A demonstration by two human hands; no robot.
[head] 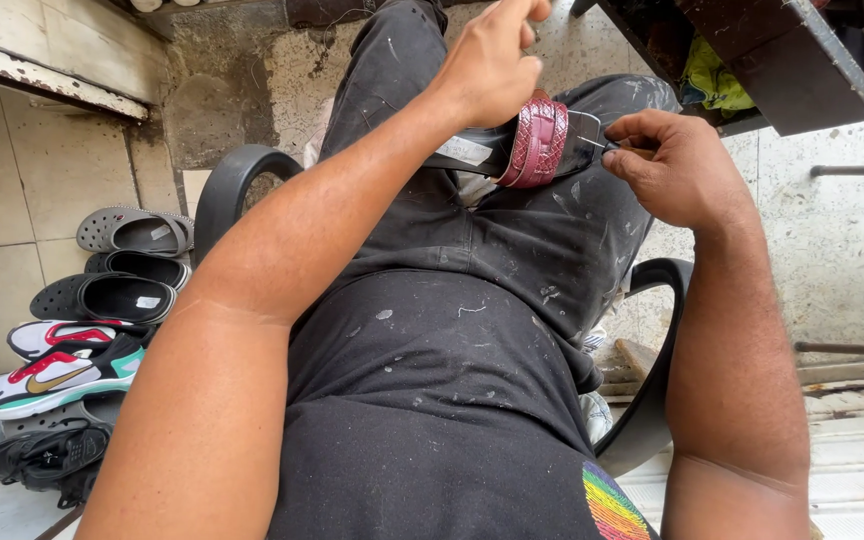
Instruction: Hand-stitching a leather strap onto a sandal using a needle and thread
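Pale tiles and a rough concrete floor surround you as you sit in one black plastic chair, legs stretched out in paint-flecked dark trousers. One sandal, with a black sole and a wide maroon woven strap, lies across your thighs. Your left hand is above it, its grip pressed together into a loose fist just over the strap; what it pinches, if anything, you cannot tell from here. Your right hand is at the sandal's end, its grip pinching a thin metal tool whose tip touches the sole edge. On the floor to your left sit three dark clogs and two white sneakers in a stack, with more dark footwear below them.
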